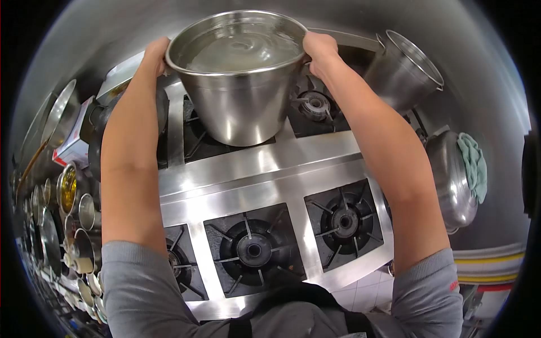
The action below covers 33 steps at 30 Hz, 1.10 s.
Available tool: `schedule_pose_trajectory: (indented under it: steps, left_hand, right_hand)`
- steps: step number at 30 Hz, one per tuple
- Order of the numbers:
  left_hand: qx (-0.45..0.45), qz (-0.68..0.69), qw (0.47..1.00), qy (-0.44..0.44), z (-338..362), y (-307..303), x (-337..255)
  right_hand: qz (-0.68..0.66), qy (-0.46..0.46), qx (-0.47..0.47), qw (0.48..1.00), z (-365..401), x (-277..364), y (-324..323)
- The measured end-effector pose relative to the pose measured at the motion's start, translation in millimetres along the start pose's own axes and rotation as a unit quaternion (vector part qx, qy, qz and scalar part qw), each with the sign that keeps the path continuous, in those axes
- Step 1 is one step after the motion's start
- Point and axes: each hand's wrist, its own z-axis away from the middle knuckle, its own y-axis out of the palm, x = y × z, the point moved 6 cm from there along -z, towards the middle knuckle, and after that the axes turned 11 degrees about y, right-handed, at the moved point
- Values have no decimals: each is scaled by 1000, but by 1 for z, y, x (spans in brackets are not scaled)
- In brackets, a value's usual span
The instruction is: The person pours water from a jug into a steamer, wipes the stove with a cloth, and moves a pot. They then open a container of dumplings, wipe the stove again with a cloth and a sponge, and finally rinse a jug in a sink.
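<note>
Between my outstretched arms is a large steel stockpot (236, 104), upright, with clear liquid (242, 48) rippling high up near its rim. My left hand (156, 55) grips the pot's left side just under the rim, fingers closed round where the handle sits. On the opposite side my right hand (321, 49) is closed in the same way; both handles are hidden by the hands. The pot's base overlaps a back burner of the steel stove (242, 180) and its middle crossbar in this view.
Bare gas burners (253, 250) fill the front row, with another burner (314, 105) right of the pot. A tall steel pot (403, 70) stands at the back right. A rounded steel vessel (448, 180) with a green cloth (473, 166) is at the right. Pans and containers crowd the left.
</note>
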Motion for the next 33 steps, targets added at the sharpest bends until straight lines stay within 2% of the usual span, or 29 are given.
schedule_pose_trajectory:
  steps: [1, 3, 5, 7, 9, 10, 11, 13, 15, 16, 17, 19, 21, 23, 26, 28, 30, 33]
  left_hand:
    - [9, 0, 1000, 0, -6, -1, 2]
    - [-16, -35, 999, -13, -1, -3, -4]
    - [-19, -46, 998, 24, -2, -5, -12]
    - [-36, -159, 978, 131, -77, -38, 21]
    - [-115, -215, 962, 120, -44, -48, 0]
    - [-140, -360, 908, 162, -42, -52, -13]
    - [-162, -498, 828, 202, -42, -59, -23]
    - [-216, -443, 838, 237, -33, -78, -35]
    - [-171, -437, 835, 288, -20, -91, -45]
    - [-163, -440, 833, 292, 0, -91, -52]
    - [-184, -372, 863, 287, 26, -92, -62]
    - [-225, -232, 908, 268, 89, -89, -77]
    - [-234, -251, 885, 314, 158, -74, -90]
    - [-185, -106, 925, 314, 213, -56, -90]
    - [-202, -100, 920, 321, 284, -49, -79]
    - [-177, 16, 941, 289, 324, -31, -61]
    - [-152, 48, 955, 252, 357, -15, -41]
    - [-131, 125, 970, 162, 397, 1, -11]
  right_hand:
    - [-4, 1, -8, 1000, 9, -4, 0]
    - [-32, -33, 50, 998, 17, -4, 7]
    - [-21, -43, 26, 999, 17, -11, 13]
    - [17, -68, 0, 998, 26, -13, 16]
    - [37, -71, -27, 996, 40, -15, 14]
    - [47, -74, -35, 996, 48, -14, 12]
    - [28, -60, -42, 997, 49, -17, 13]
    - [-20, -34, -29, 999, 67, -19, 10]
    - [-20, -51, -72, 996, 67, -30, 20]
    - [-48, 13, -51, 997, 94, -28, 12]
    - [-52, 4, -27, 998, 101, -31, 13]
    - [-72, 8, -38, 997, 115, -32, 11]
    - [-79, 20, -30, 996, 116, -38, 17]
    - [-84, 31, -16, 996, 119, -43, 22]
    - [-118, 62, 19, 991, 132, -45, 20]
    - [-119, 59, 30, 991, 144, -45, 21]
    - [-113, 63, 41, 991, 147, -51, 13]
    - [-115, 5, 130, 985, 153, -55, -5]
